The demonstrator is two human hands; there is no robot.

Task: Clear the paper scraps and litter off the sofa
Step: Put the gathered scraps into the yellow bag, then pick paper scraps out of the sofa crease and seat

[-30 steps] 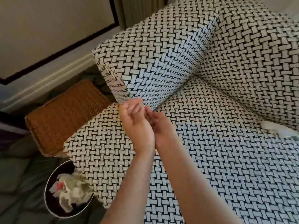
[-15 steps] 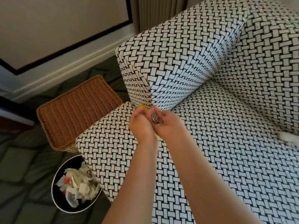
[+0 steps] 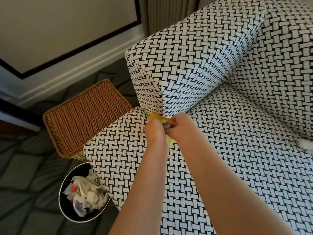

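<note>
A black-and-white woven-pattern sofa (image 3: 237, 150) fills the right side. At the foot of its armrest (image 3: 186, 65), my left hand (image 3: 155, 131) and my right hand (image 3: 181, 128) meet over a yellow paper scrap (image 3: 156, 116). Both hands are closed on it; more yellow shows below them (image 3: 170, 142). A small silvery bit (image 3: 166, 126) sits between my fingers. A white scrap (image 3: 304, 143) lies at the seat's right edge, partly cut off by the frame.
A round black bin (image 3: 67, 212) holding crumpled paper stands on the floor by the sofa's front corner. A wicker basket (image 3: 84, 112) sits beside the armrest. Dark patterned carpet (image 3: 25, 175) covers the floor; a wall with skirting is behind.
My hands went from loosely together to closed on the yellow scrap at the armrest's base. The view has shifted, so the sofa and bin sit further right in frame.
</note>
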